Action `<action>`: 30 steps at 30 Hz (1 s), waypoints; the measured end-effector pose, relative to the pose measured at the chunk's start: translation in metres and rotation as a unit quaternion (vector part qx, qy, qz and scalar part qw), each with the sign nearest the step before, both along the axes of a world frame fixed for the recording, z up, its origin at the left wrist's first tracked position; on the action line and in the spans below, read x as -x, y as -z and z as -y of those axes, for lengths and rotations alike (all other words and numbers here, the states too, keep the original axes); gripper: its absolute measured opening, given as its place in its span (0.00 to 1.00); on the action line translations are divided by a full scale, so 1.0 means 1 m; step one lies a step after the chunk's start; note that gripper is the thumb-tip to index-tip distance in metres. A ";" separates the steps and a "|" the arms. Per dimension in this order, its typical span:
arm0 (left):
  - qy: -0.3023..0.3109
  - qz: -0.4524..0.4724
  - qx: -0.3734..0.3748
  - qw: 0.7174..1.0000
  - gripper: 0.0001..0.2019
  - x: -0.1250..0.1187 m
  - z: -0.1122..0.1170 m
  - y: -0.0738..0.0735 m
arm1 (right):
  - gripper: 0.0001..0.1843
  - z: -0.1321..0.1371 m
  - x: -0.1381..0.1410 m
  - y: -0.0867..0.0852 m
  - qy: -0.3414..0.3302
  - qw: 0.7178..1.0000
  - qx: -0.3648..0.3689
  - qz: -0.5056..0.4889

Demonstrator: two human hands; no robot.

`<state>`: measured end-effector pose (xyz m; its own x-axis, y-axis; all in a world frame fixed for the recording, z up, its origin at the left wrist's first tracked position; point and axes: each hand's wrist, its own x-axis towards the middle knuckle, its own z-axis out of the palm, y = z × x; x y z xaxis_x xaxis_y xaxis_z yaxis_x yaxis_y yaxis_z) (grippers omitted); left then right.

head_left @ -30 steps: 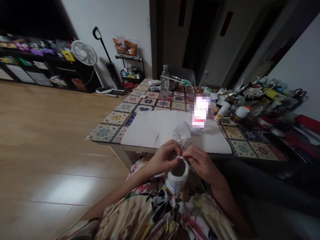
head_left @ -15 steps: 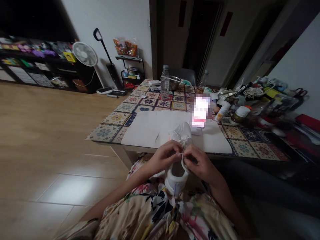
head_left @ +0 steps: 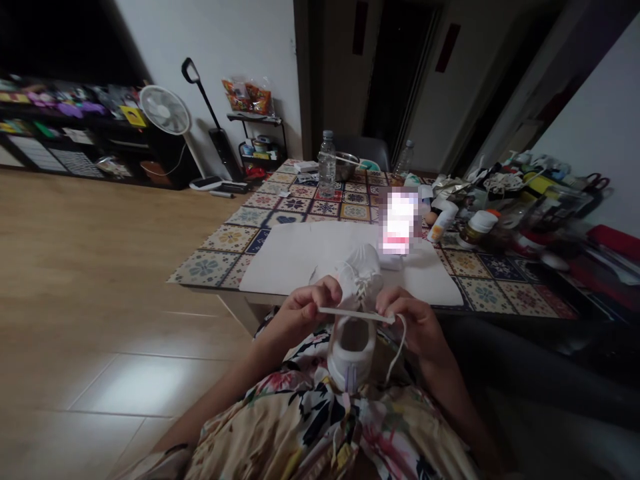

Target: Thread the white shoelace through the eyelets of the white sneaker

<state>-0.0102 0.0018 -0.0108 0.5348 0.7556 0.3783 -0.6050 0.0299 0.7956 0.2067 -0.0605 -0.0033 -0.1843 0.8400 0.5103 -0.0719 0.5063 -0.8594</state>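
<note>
A white shoe (head_left: 354, 353) rests with its heel on my lap and its toe against the table's near edge, the opening facing me. Above its tongue a white shoelace (head_left: 356, 313) is stretched almost level between my two hands. My left hand (head_left: 310, 308) pinches the lace's left end part. On the other side my right hand (head_left: 411, 319) grips it between thumb and fingers, and a loose end hangs down past that hand. Further forward on the shoe, lacing crosses the front.
On the patterned table (head_left: 210, 267) lies a white sheet (head_left: 290, 253) with a lit phone (head_left: 399, 223) propped on it. A water bottle (head_left: 327, 163) and a metal bowl (head_left: 345, 168) stand behind. Jars, a white tube (head_left: 443, 223) and clutter line the right side.
My hands have moved apart from close together over the shoe's tongue. The lace between them is now pulled out straight, with a loose end showing at the right.
</note>
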 end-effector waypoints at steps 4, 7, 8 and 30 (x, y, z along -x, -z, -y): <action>-0.020 0.029 0.015 0.999 0.33 0.000 0.001 -0.005 | 0.14 0.001 0.006 -0.005 -0.024 1.000 0.013 0.001; -0.057 0.057 0.011 0.997 0.37 0.002 0.000 -0.011 | 0.15 0.002 0.009 -0.007 0.006 1.000 0.009 -0.017; -0.066 0.064 0.002 0.996 0.38 0.004 0.000 -0.013 | 0.16 0.002 0.009 -0.007 0.022 0.999 0.003 -0.026; 0.102 0.190 -0.139 0.967 0.19 0.015 -0.001 -0.019 | 0.20 0.022 -0.001 -0.030 0.088 0.988 -0.036 -0.120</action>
